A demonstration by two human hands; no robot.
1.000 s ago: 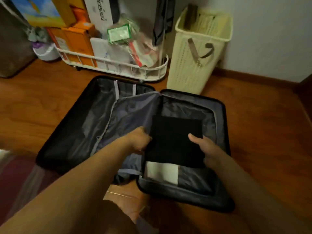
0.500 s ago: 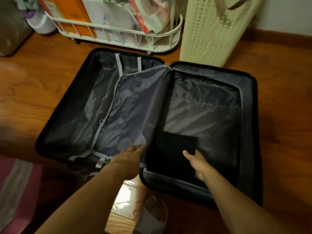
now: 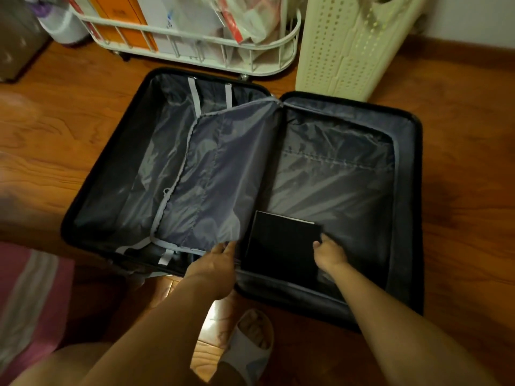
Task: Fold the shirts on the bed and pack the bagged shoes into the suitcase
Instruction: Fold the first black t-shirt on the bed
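A black suitcase (image 3: 415,190) lies wide open on the wooden floor, lined in grey. A flat, square folded black garment (image 3: 278,246) lies in the near left corner of its right half, with a thin white edge showing at its far side. My left hand (image 3: 214,264) reaches in with straight fingers at the garment's left edge, touching the loose grey divider flap (image 3: 223,176). My right hand (image 3: 330,253) holds the garment's right edge, thumb on top and fingers curled down beside it. The left half holds only straps.
A white wire cart (image 3: 278,48) full of boxes and bags stands behind the suitcase, with a cream perforated laundry basket (image 3: 348,51) to its right. A pink striped cloth (image 3: 28,302) lies at the near left. My foot in a white slipper (image 3: 248,346) stands before the suitcase.
The black garment has gone down from above the suitcase into the near corner of the right half. My left hand has let go of it and spread open at its edge.
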